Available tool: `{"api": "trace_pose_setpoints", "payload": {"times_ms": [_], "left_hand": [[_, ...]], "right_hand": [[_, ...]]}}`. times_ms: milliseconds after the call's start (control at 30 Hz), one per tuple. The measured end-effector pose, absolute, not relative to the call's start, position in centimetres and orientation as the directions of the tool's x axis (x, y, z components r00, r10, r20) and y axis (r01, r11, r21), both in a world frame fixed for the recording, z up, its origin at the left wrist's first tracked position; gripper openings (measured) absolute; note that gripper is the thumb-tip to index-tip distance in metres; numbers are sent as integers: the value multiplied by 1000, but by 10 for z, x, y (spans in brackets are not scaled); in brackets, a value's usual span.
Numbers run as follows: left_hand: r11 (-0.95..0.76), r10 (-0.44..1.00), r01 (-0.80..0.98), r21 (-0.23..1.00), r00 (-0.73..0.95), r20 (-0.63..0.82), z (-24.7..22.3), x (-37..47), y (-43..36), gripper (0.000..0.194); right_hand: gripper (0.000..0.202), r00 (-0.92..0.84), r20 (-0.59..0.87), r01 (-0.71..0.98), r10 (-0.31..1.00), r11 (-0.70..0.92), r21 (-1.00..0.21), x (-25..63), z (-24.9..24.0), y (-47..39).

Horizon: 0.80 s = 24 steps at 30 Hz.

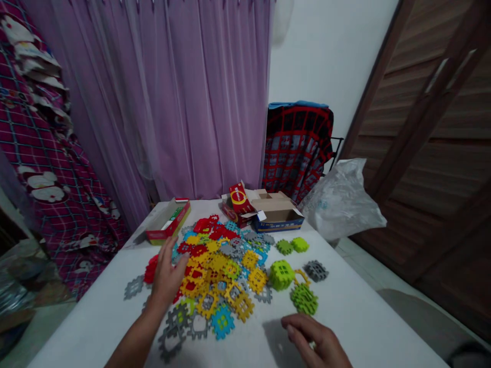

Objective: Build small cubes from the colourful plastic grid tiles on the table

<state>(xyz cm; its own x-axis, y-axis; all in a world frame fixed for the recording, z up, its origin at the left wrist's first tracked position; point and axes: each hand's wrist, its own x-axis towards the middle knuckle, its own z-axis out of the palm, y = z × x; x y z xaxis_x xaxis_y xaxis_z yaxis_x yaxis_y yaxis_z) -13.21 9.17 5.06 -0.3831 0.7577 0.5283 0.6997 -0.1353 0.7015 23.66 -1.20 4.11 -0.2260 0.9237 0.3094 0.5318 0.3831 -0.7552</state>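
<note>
A pile of flat interlocking toy tiles [215, 266] in red, yellow, blue, grey and green lies on the white table. My left hand [169, 276] is over the pile's left edge, fingers stretched and thumb apart, holding nothing visible. Just behind it is a red tile stack [151, 269]. At the front right, my right hand [314, 342] is low over the table with fingers curled together; a small pale spot shows between them, too small to name. Nearest to it is a green tile stack [304, 299]. A lime tile stack [282, 275] and a dark grey stack [316, 271] sit farther back.
An open red-and-green box [169, 222] stands at the back left. Red packaging [241, 199] and an open blue carton [279, 225] are at the back. A clear plastic bag [341, 202] hangs by the table's right edge. A purple curtain [207, 102] is behind.
</note>
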Motion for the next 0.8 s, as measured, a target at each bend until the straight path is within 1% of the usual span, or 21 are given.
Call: {"api": "trace_pose_setpoints", "payload": {"times_ms": [67,167,267,333,433,500,567,633,667,733,800], "left_hand": [[-227,780,725,651,-264,567,36,-92,62,45],[-282,789,757,589,-167,592,15,-45,24,41],[-388,746,803,453,-16,666,-2,-17,0,40],[-450,695,827,336,87,714,-10,-7,-9,44],[-498,631,847,185,207,748,-18,-1,-13,45],[-494,616,858,138,234,752,-21,-1,-13,43],[-481,618,868,121,239,749,-24,-2,-11,42],[-478,620,872,105,251,743,-25,-2,-9,41],[-484,619,870,93,265,739,-25,-2,-9,41],[-504,620,861,74,301,724,-25,0,-8,42],[-525,620,849,64,329,712,-23,3,-7,42]], "right_hand": [[33,-171,331,550,928,369,-750,231,49,-17],[30,-101,390,569,915,375,-732,236,55,-16],[28,-1,449,578,894,367,-729,260,56,-3],[29,110,467,568,877,330,-754,280,53,12],[34,305,428,525,851,225,-821,308,40,33],[38,383,385,497,840,164,-852,320,27,40],[40,413,356,498,838,120,-859,325,14,41],[39,384,347,545,856,93,-834,323,6,37],[38,341,357,584,869,102,-805,320,6,36],[35,188,417,675,889,191,-712,310,13,36],[40,-34,467,750,884,331,-572,296,30,43]]}}
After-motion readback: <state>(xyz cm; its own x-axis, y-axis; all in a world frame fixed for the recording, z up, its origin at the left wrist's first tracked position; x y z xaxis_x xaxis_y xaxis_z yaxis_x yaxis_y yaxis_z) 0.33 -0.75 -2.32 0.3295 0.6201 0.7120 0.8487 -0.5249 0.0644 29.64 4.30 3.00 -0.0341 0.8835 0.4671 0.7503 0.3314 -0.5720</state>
